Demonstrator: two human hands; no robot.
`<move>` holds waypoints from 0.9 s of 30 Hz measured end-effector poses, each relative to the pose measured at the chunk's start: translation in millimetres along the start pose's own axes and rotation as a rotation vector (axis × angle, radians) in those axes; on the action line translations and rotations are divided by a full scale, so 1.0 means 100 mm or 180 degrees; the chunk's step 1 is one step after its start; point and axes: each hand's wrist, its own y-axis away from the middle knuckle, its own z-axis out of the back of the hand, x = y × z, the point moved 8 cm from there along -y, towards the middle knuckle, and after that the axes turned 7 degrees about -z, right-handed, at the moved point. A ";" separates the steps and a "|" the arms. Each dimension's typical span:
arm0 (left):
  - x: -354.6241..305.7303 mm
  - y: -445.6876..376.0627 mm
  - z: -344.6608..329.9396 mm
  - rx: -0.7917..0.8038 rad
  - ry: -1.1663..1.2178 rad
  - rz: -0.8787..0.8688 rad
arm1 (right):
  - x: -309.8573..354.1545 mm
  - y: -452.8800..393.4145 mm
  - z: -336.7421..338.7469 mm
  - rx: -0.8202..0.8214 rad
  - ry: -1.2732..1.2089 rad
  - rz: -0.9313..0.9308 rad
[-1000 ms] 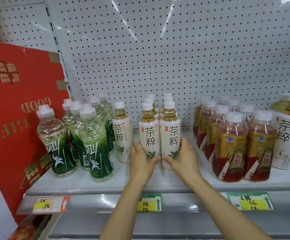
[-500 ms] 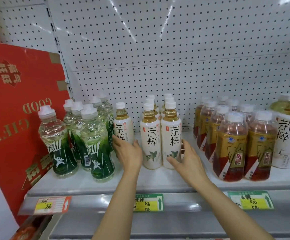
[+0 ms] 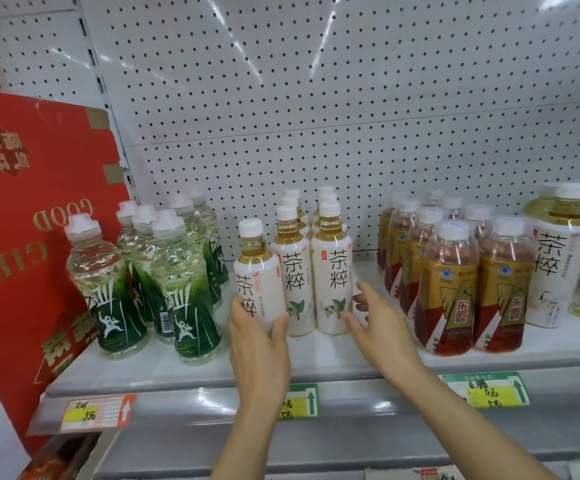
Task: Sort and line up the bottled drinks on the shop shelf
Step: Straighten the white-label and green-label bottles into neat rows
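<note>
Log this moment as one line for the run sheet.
left hand: grips stray white-label tea bottle, tilted | right hand: open beside tea rows | stage: lining up, unfinished

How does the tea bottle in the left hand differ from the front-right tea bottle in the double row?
The held tea bottle tilts, its label turned partly aside; the front-right tea bottle stands upright, label facing out. The left hand grips the first; the right hand hovers open beside the second. Both share white caps, white labels and yellow tea.

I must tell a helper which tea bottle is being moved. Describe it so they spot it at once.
On the shelf, find the white tea bottles in two rows. Just left of them stands a single tea bottle, tilted, out of line, gripped by the left hand.
</note>
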 end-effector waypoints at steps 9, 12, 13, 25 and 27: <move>-0.13 0.16 -0.18 0.0140 0.0037 -0.0145 | 0.17 0.67 0.67 -0.1458 0.1087 0.1911; -0.13 0.17 -0.19 0.0132 0.0069 -0.0204 | 0.02 0.79 0.87 -0.1548 0.1345 0.1976; -0.12 0.16 -0.19 0.0133 0.0059 -0.0210 | -0.05 0.81 0.98 -0.1588 0.1379 0.1941; -0.09 0.12 -0.20 0.0283 -0.0088 -0.0134 | -1.76 -0.28 2.14 -0.1440 -0.0191 -0.0808; -0.08 0.12 -0.20 0.0318 -0.0066 -0.0152 | -1.85 -0.36 2.07 -0.1329 -0.0330 -0.0934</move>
